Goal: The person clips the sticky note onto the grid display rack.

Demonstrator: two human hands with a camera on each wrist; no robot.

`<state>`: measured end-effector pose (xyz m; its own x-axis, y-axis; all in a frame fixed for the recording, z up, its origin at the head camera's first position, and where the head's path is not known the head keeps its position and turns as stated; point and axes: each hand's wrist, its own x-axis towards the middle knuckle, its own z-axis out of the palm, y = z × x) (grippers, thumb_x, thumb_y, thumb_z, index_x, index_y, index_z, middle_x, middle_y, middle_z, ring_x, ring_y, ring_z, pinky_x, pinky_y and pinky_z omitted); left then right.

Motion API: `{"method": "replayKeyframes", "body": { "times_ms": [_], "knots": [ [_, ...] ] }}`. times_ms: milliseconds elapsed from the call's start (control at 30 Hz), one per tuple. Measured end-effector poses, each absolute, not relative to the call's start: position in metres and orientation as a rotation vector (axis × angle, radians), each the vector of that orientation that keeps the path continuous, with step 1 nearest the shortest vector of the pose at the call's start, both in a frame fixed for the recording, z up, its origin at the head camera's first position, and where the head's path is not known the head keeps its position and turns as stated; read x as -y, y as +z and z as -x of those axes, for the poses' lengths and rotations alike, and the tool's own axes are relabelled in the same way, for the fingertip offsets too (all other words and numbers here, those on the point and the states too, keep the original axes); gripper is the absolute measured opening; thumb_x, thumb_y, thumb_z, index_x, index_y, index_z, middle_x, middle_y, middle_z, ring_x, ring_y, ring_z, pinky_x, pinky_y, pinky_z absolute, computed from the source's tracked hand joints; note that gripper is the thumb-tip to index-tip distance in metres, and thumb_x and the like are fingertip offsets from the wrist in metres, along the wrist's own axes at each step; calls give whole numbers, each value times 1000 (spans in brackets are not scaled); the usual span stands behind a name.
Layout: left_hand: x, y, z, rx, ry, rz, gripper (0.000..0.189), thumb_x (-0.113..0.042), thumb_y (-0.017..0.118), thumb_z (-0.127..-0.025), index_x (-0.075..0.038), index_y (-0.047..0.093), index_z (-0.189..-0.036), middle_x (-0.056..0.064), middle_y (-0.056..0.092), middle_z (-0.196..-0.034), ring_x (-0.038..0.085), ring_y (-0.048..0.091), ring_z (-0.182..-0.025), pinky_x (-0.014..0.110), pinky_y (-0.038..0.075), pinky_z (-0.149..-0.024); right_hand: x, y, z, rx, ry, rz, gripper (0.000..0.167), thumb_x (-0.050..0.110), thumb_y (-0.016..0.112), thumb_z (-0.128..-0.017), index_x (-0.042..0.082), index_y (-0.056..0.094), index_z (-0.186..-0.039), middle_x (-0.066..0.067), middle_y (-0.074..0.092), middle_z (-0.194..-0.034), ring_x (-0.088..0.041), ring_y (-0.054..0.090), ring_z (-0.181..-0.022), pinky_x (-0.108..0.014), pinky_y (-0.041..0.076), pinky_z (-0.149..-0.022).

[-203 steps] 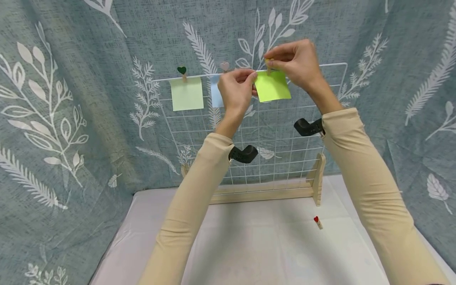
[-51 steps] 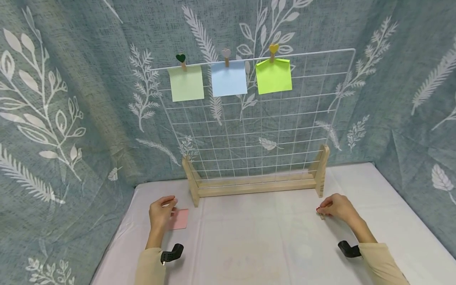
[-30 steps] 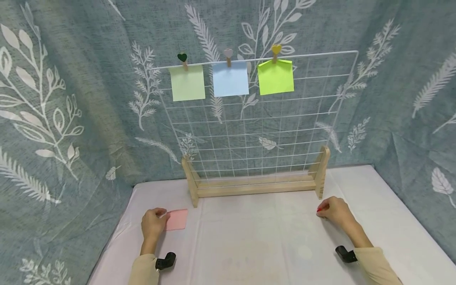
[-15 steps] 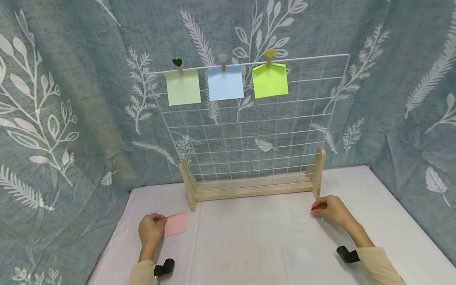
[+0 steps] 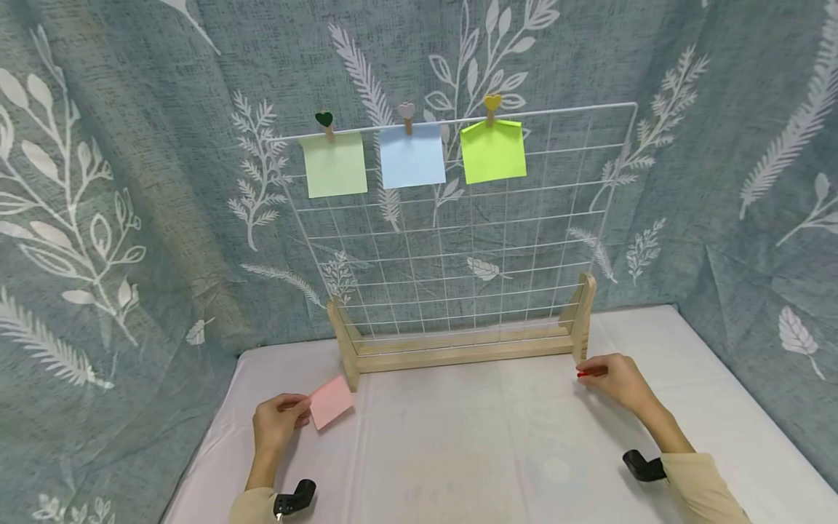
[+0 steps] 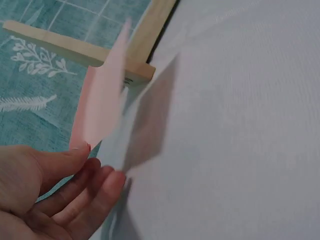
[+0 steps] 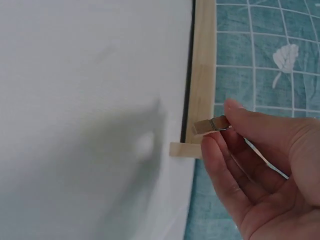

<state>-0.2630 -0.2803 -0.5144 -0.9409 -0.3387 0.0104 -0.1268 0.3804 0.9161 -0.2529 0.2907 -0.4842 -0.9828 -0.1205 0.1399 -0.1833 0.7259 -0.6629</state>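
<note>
My left hand (image 5: 276, 422) pinches a pink sticky note (image 5: 332, 402) by one corner between thumb and fingers. In the left wrist view the note (image 6: 102, 95) stands tilted above the table, its shadow falling beside it. At the right, my right hand (image 5: 617, 378) pinches a small wooden clothespin (image 7: 210, 125) with a red heart (image 5: 583, 374); the right wrist view shows its wooden legs pointing away from the fingertips. Behind both hands rises a white wire grid (image 5: 452, 255). Clipped along its top bar are a pale green note (image 5: 335, 166), a blue note (image 5: 412, 156) and a lime note (image 5: 494, 153).
The grid sits in a wooden stand (image 5: 458, 355) on a white-covered table (image 5: 452, 444). Heart clothespins in dark green (image 5: 324, 119), pale pink (image 5: 407, 111) and yellow (image 5: 492, 103) hold the hung notes. A leaf-patterned teal curtain (image 5: 170, 218) surrounds the back and sides.
My right hand has left the lime note on the grid and picked up the red-heart clothespin from the table. My left hand has reached the pink note, gripped it and lifted it, tilting it.
</note>
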Motion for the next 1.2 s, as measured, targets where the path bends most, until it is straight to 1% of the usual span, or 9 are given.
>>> {"method": "replayKeyframes", "body": {
  "times_ms": [167,300,433,633,767,1000,1100,1200],
  "knots": [
    [277,-510,265,2380,-1773,-423,21,5,67,-90,20,63,-104,11,69,-73,11,67,-58,28,62,-56,-295,-477,255,2824,1101,-230,19,1,75,-83,-6,74,-101,-15,73,-91,-23,70,-77,-23,56,-59],
    [272,-501,264,2368,-1818,-394,20,8,66,-89,21,62,-104,12,69,-73,16,68,-61,32,63,-57,-299,-468,256,2817,1107,-245,18,0,73,-84,-6,74,-101,-14,74,-89,-20,69,-74,-23,56,-57],
    [265,-492,265,2355,-1850,-351,21,9,66,-89,21,62,-105,14,70,-76,16,68,-61,35,63,-58,-302,-457,256,2808,1092,-256,15,1,73,-86,-5,74,-100,-11,74,-85,-20,70,-73,-27,56,-59],
    [255,-480,267,2381,-1823,-294,19,8,67,-88,19,65,-104,15,71,-81,12,67,-62,36,63,-62,-307,-443,259,2775,1041,-265,16,3,73,-87,-6,75,-99,-16,73,-89,-27,71,-77,-37,60,-64],
    [246,-472,268,2376,-1848,-259,17,10,67,-88,20,65,-102,16,71,-82,12,66,-62,36,64,-62,-311,-434,261,2753,1016,-275,15,2,72,-87,-5,75,-100,-19,73,-94,-32,71,-81,-41,61,-66],
    [224,-458,274,2394,-1873,-157,13,14,65,-87,20,65,-98,19,70,-83,17,67,-63,38,63,-62,-315,-414,263,2714,1017,-233,18,3,71,-88,-5,73,-104,-22,72,-99,-36,70,-85,-43,62,-67],
    [213,-452,277,2416,-1872,-103,12,15,64,-86,20,66,-98,20,70,-84,17,68,-64,40,63,-63,-315,-405,265,2692,1022,-206,19,5,71,-89,-5,73,-105,-22,72,-99,-36,70,-85,-42,62,-66],
    [204,-448,280,2432,-1867,-67,12,15,64,-87,19,66,-98,19,70,-83,15,67,-63,39,63,-62,-314,-398,267,2667,1031,-187,20,7,72,-90,-5,73,-106,-22,72,-98,-36,70,-84,-42,61,-66]
  ]
}}
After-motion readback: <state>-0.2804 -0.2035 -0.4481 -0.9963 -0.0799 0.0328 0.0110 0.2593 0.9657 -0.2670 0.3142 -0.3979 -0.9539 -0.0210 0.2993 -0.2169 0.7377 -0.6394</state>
